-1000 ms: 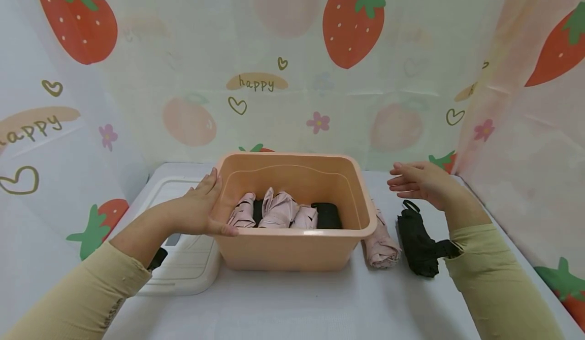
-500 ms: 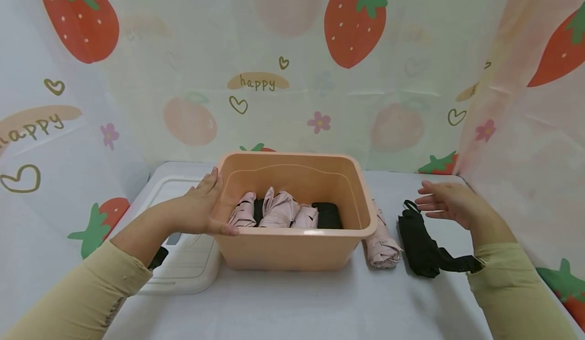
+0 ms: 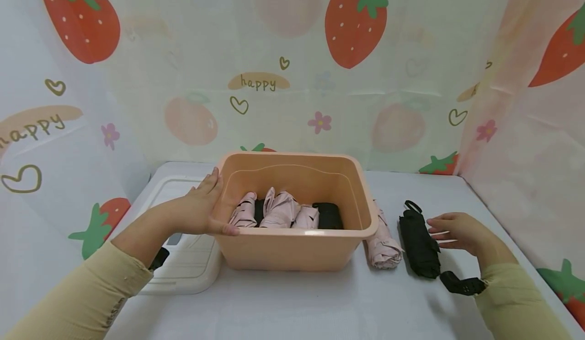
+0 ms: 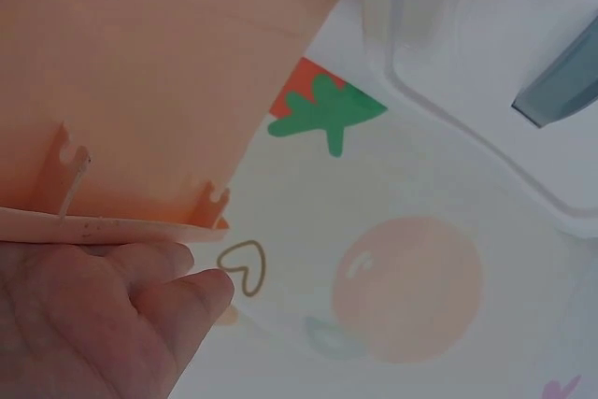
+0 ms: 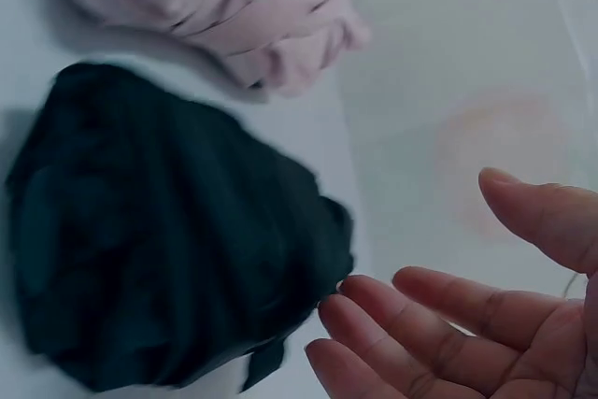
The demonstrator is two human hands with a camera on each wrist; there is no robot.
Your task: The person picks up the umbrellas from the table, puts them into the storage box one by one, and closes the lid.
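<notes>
A black folded umbrella [image 3: 419,243] with a wrist loop lies on the table right of the bin. My right hand [image 3: 463,234] is beside it, fingers extended and thumb apart; in the right wrist view the fingertips [image 5: 360,324] are right at its dark fabric [image 5: 177,240]. Left of it, a pink folded umbrella [image 3: 383,246] lies against the bin's side. My left hand [image 3: 198,208] rests on the left rim of the peach plastic bin [image 3: 288,251], fingers straight along the side, thumb on the front rim. Inside the bin are several pink rolled bundles [image 3: 280,210] and black ones [image 3: 329,216].
A white lid [image 3: 187,269] with a grey latch [image 4: 565,86] lies left of the bin, partly under my left forearm. Printed strawberry sheets [image 3: 292,106] enclose the table at the back and on both sides.
My right hand has moved right, then down toward me, from above the black umbrella's far end to beside its middle. The left hand and the bin have stayed in place.
</notes>
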